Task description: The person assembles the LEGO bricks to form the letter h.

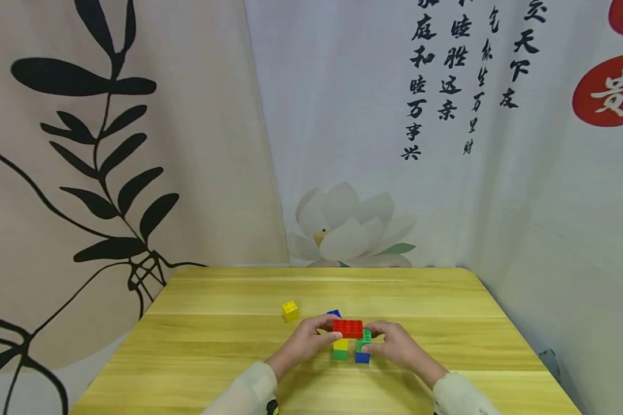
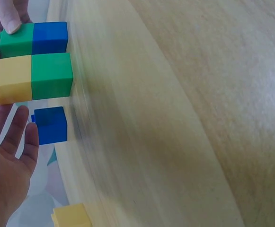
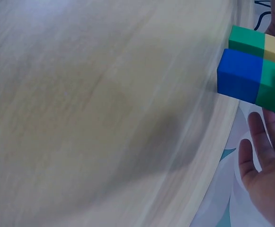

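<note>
My left hand (image 1: 307, 336) grips a red brick (image 1: 348, 329) by its left end, thumb in front and fingers behind. The red brick lies across the top of a yellow brick (image 1: 340, 344), which sits on a green brick (image 2: 52, 75). To the right stands a second stack, a green brick (image 1: 360, 346) on a blue brick (image 1: 362, 358). My right hand (image 1: 394, 344) pinches this upper green brick between thumb and fingers. In the left wrist view, studs show on its top close to the red brick's edge.
Behind my left hand a separate blue brick (image 2: 51, 125) stands on the wooden table (image 1: 213, 346). A yellow brick (image 1: 290, 311) lies farther back to the left. A printed curtain (image 1: 223, 173) hangs behind the table's far edge.
</note>
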A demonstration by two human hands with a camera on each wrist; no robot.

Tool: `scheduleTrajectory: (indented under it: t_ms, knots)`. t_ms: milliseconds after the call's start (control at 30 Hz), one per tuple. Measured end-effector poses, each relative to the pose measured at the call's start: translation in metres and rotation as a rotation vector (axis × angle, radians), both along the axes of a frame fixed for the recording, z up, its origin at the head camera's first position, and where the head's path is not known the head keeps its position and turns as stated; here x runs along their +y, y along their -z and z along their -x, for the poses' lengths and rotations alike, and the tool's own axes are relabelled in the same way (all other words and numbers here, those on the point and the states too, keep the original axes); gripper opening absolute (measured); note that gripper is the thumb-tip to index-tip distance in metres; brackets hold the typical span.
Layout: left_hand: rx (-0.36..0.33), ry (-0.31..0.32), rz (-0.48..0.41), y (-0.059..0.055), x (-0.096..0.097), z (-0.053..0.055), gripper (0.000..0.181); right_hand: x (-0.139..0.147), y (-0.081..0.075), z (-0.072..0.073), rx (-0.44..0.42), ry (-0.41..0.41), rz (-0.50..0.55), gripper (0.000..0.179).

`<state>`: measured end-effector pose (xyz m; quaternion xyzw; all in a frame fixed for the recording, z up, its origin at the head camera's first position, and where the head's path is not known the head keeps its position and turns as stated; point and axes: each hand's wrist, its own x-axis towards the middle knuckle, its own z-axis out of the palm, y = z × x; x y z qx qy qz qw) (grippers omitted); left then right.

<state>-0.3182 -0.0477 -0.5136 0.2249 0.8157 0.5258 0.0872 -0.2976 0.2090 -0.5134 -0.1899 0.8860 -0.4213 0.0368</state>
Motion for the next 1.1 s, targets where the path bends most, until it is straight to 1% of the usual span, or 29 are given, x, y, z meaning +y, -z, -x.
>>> scheduleTrajectory:
  t_ms: [133, 233, 333, 433, 533, 600, 733, 833, 967, 1100]
  knots:
    - [-0.002, 0.006, -0.004, 0.001, -0.001, 0.002, 0.027, -0.001, -0.005, -0.001, -0.021, 0.009, 0.005, 0.057]
    - [-0.002, 0.003, 0.001, 0.002, -0.003, 0.002, 0.026, -0.004, -0.011, 0.000, -0.008, 0.002, 0.020, 0.061]
    - [-0.004, -0.002, 0.008, 0.001, -0.004, 0.001, 0.026, -0.007, -0.018, 0.003, 0.018, -0.023, 0.040, 0.056]
    - [0.001, 0.008, 0.012, 0.000, -0.004, 0.001, 0.026, -0.009, -0.021, 0.004, 0.040, -0.038, 0.029, 0.047]
    - [0.006, 0.018, 0.018, -0.001, -0.003, 0.001, 0.026, -0.008, -0.019, 0.003, 0.057, -0.038, 0.013, 0.039]
    - [0.012, 0.019, 0.022, -0.002, -0.002, 0.001, 0.026, -0.008, -0.017, 0.002, 0.071, -0.039, 0.015, 0.037]
    - [0.031, 0.004, 0.042, 0.000, -0.001, 0.002, 0.027, -0.007, -0.013, 0.000, 0.106, -0.049, 0.023, 0.039]
    - [0.050, -0.002, 0.041, 0.003, -0.001, 0.002, 0.028, -0.008, -0.011, -0.001, 0.114, -0.046, 0.023, 0.041]
    - [0.066, -0.007, 0.024, 0.006, 0.000, 0.001, 0.029, -0.008, -0.010, -0.001, 0.102, -0.035, 0.032, 0.043]
    - [0.051, -0.012, 0.009, 0.007, 0.001, 0.001, 0.030, -0.008, -0.010, -0.001, 0.084, -0.028, 0.038, 0.044]
